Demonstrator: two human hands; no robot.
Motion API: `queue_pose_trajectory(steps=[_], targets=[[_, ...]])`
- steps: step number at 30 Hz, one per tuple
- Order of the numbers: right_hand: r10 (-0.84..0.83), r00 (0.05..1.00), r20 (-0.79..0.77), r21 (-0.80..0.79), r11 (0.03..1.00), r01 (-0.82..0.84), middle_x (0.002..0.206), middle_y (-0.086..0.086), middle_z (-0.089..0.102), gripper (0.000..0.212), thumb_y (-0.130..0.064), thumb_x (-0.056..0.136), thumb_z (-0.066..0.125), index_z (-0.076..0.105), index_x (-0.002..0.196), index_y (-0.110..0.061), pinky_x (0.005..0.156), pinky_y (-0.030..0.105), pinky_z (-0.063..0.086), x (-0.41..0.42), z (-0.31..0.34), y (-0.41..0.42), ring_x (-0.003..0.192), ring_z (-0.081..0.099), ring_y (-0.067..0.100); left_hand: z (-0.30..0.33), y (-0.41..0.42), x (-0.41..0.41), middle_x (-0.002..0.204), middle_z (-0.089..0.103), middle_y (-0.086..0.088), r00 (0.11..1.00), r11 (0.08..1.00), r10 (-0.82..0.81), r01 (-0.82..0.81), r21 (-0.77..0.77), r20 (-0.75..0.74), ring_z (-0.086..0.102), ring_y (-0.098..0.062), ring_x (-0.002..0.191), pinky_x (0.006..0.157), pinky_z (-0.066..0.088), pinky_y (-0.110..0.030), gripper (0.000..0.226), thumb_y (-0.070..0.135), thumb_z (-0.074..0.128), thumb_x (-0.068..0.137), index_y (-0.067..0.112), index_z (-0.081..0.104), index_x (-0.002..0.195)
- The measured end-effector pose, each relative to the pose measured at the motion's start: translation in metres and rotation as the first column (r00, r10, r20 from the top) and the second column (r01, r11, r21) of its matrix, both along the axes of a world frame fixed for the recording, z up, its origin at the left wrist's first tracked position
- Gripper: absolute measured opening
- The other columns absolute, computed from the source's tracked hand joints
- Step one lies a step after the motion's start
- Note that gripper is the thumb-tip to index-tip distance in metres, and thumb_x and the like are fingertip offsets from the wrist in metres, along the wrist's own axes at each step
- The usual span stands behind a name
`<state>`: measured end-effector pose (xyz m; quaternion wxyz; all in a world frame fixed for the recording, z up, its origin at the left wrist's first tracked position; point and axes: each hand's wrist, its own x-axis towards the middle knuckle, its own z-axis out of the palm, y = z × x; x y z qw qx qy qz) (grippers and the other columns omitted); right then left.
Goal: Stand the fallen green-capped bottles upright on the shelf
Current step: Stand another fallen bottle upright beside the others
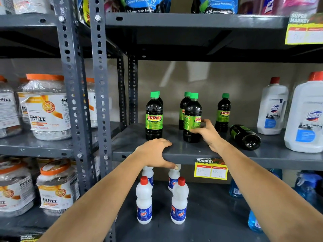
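Observation:
Several dark bottles with green caps and green "SUNNY" labels stand upright on the grey middle shelf (174,155). One stands at the left (154,117), another further right (223,112). My right hand (208,134) wraps the lower right side of the upright front-middle bottle (191,112), fingers on its label. One bottle (244,137) lies on its side to the right of that hand, base toward me, cap hidden. My left hand (155,152) grips the shelf's front edge, thumb underneath.
Two large white Domex jugs (271,109) (305,117) stand at the shelf's right end. White red-capped bottles (144,201) stand on the shelf below, blue bottles (253,222) to their right. A yellow price tag (210,170) hangs from the edge. Orange-lidded fitfizz jars (47,107) fill the left rack.

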<state>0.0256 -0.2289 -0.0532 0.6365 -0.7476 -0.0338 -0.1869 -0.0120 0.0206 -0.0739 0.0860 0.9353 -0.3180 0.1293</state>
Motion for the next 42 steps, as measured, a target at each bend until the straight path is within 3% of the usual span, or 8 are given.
queue_pose_trajectory(steps=[10,22,26,29,32,36,39,42], targets=[[0.034,0.999,-0.016,-0.036,0.999,-0.035,0.12,0.014,0.065,0.085,0.001,0.072,0.078,0.033,0.141,-0.014,0.089,0.029,0.038,0.0,0.0,-0.001,0.103,0.06,0.018,0.0,-0.001,0.0,0.15,0.041,0.007,1.0,1.0,0.007,-0.007,0.005,-0.001,0.043,-0.017,0.131,0.104,0.042,-0.041,0.105,0.079,0.067,0.063,0.023,0.039,0.147],[-0.029,0.999,0.036,-0.178,0.983,0.035,0.118,0.001,0.058,0.088,-0.021,0.063,0.09,0.04,0.136,-0.013,0.097,0.035,0.045,0.002,-0.005,-0.001,0.109,0.056,0.02,0.001,0.0,-0.001,0.146,0.045,0.006,1.0,1.0,-0.002,0.002,0.0,0.011,0.046,-0.016,0.127,0.102,0.044,-0.04,0.104,0.079,0.068,0.063,0.021,0.042,0.146],[-0.037,0.998,0.048,-0.186,0.982,0.046,0.116,-0.001,0.06,0.083,-0.024,0.065,0.089,0.043,0.133,-0.015,0.095,0.033,0.046,-0.005,-0.002,0.003,0.106,0.057,0.016,0.003,0.0,-0.004,0.152,0.041,0.006,1.0,0.999,0.02,-0.02,0.035,-0.012,0.042,-0.018,0.132,0.104,0.04,-0.039,0.115,0.094,0.05,0.059,0.023,0.039,0.148],[-0.167,0.946,0.278,-0.132,0.969,0.21,0.106,-0.008,0.063,0.059,-0.033,0.069,0.085,0.054,0.118,-0.02,0.087,0.024,0.048,-0.019,0.006,0.005,0.098,0.061,0.009,0.006,-0.001,-0.006,0.155,0.037,0.005,1.0,0.997,0.022,-0.022,0.072,0.007,0.04,-0.019,0.135,0.102,0.037,-0.038,0.118,0.099,0.025,0.062,0.02,0.035,0.15],[-0.255,0.795,0.55,-0.242,0.863,0.444,0.1,-0.006,0.064,0.03,-0.037,0.079,0.074,0.062,0.101,-0.02,0.084,0.022,0.045,-0.036,0.013,-0.009,0.096,0.059,0.01,0.009,-0.018,-0.014,0.151,0.041,0.001,0.998,0.993,-0.042,0.036,0.112,0.051,0.042,-0.023,0.131,0.099,0.039,-0.038,0.117,0.097,0.022,0.065,0.018,0.032,0.151],[-0.351,0.674,0.65,-0.458,0.528,0.716,0.104,0.011,0.062,0.021,-0.018,0.081,0.062,0.065,0.1,-0.009,0.084,0.038,0.044,-0.049,0.03,-0.055,0.099,0.055,0.033,0.013,-0.074,-0.029,0.139,0.052,-0.004,0.989,0.973,-0.139,0.126,0.194,0.058,0.05,-0.024,0.122,0.097,0.046,-0.043,0.109,0.094,0.029,0.068,0.013,0.045,0.14],[-0.535,0.73,0.426,-0.7,0.316,0.64,0.111,0.021,0.06,0.038,-0.02,0.077,0.063,0.058,0.11,-0.002,0.081,0.045,0.047,-0.055,0.039,-0.091,0.105,0.054,0.042,0.016,-0.113,-0.031,0.127,0.057,-0.01,0.984,0.955,-0.163,0.139,0.261,0.073,0.056,-0.029,0.111,0.09,0.049,-0.043,0.097,0.088,0.034,0.075,0.007,0.052,0.126],[-0.644,0.758,0.105,-0.772,0.427,0.47,0.11,0.019,0.065,0.042,-0.028,0.073,0.069,0.059,0.106,-0.005,0.069,0.034,0.045,-0.058,0.04,-0.113,0.097,0.061,0.038,0.019,-0.135,-0.027,0.121,0.061,-0.014,0.977,0.95,-0.192,0.161,0.266,0.092,0.059,-0.032,0.106,0.087,0.048,-0.041,0.082,0.076,0.039,0.085,0.004,0.057,0.119]])
